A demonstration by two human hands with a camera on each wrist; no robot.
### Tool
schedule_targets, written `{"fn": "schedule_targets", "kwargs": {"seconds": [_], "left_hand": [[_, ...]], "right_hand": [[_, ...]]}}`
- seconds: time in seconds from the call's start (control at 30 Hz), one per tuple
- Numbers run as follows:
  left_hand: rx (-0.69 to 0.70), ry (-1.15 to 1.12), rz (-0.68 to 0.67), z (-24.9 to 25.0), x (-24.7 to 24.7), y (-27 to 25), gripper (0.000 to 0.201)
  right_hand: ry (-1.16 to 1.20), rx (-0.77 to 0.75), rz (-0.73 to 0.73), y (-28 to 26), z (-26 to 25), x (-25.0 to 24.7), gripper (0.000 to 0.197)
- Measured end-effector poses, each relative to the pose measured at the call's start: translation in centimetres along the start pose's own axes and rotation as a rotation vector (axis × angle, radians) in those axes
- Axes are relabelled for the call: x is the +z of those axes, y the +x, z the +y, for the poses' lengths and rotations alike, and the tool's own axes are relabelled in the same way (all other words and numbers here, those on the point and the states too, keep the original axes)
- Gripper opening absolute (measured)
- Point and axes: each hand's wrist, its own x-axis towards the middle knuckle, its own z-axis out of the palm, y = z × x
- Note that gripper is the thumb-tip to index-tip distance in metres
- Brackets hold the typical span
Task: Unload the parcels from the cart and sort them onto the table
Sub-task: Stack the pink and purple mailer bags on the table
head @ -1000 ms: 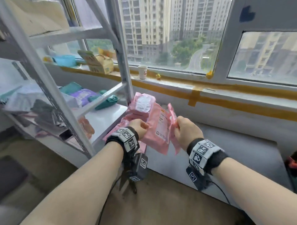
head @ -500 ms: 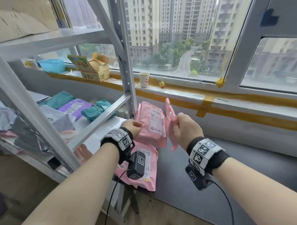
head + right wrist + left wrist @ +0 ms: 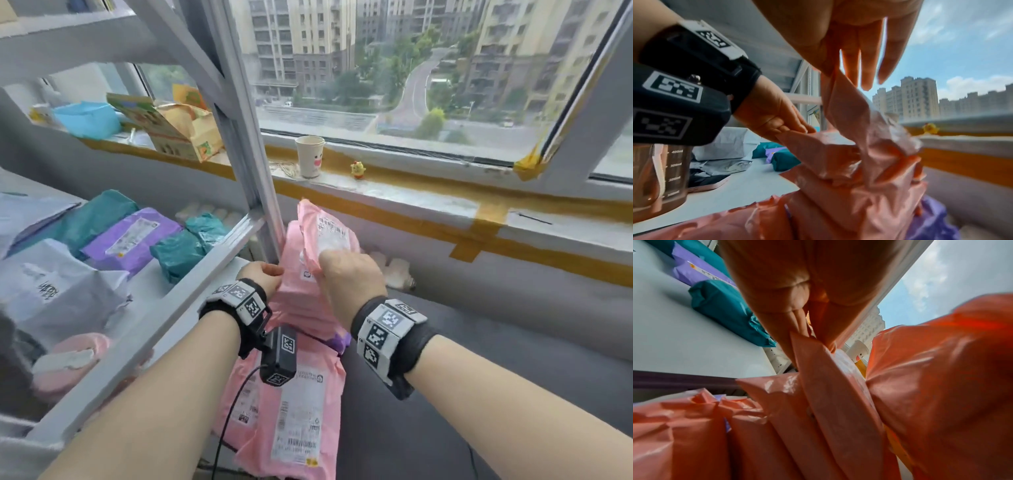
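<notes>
The white shelf [image 3: 144, 291] bears teal [image 3: 178, 253], purple [image 3: 130, 240] and, seemingly, grey parcels [image 3: 51, 291].

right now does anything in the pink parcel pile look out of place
Yes: a purple parcel pokes out from under the pink parcels by the right hand; the other purple parcel lies on the shelf. Nothing looks torn.

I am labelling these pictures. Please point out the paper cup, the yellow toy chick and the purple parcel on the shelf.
paper cup [image 3: 310, 157]: head view, front wall.
yellow toy chick [image 3: 358, 169]: head view, body.
purple parcel [image 3: 132, 236]: head view, its white label.
</notes>
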Motion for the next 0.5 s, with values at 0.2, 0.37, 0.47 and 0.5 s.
{"fn": "schedule_targets", "kwargs": {"seconds": [0.2,0.37,0.47,0.5], "left_hand": [[-0.15,-0.364,-0.1,-1.0,-0.6,1.5,0.032],[-0.044,-0.084,-0.194,-0.2,-1.2,1.1,0.033],[0.094,0.185,-0.15,-0.3,-1.2,0.9,0.034],[0.096,0.206,-0.155,-0.4,-1.1,1.1,0.038]], "right_hand": [[0.266,0.174,-0.489,0.3,-0.6,3.6,0.018],[0.432,0.175,-0.364,0.5,0.2,4.0,0.027],[0.48,0.252,-0.212,0.4,0.3,4.0,0.036],[0.448,0.311,-0.182,0.4,0.3,4.2,0.045]]}}
